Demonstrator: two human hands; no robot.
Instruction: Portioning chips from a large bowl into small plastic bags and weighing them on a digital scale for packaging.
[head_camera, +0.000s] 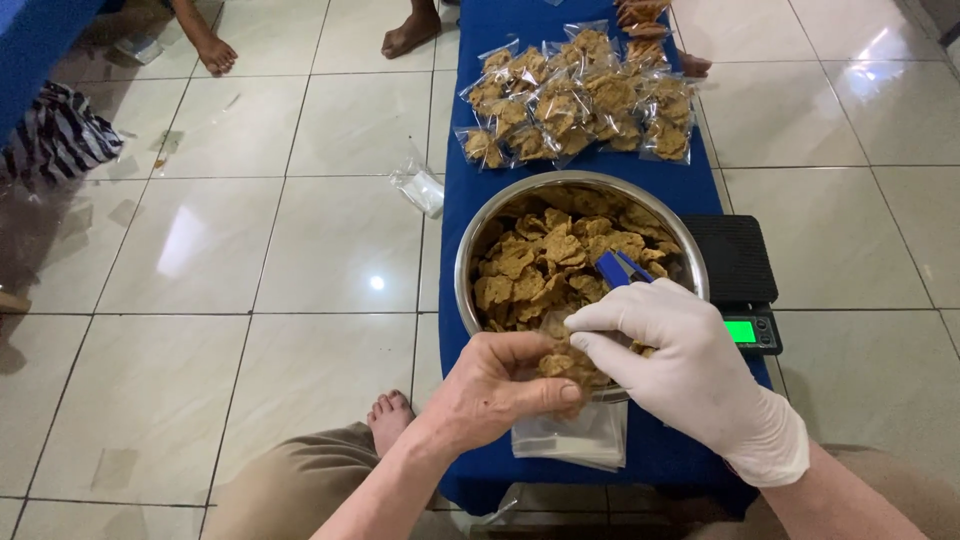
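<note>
Spreading across the tiled floor (300, 250), a blue cloth (680, 450) carries a steel bowl (470, 250) of crackers (545, 260). Just ahead of both hands, a clear bag (575, 440) hangs below. Left hand (495, 385) pinches its mouth; gloved right hand (680, 365), equally near, grips blue tongs (620, 268) pointing forward into the bowl.

The bare left hand (500, 385) curls with thumb pressed to fingertips, while the white-gloved right hand (680, 365) reaches across just beside it, fingers bent downward and pinched.
</note>
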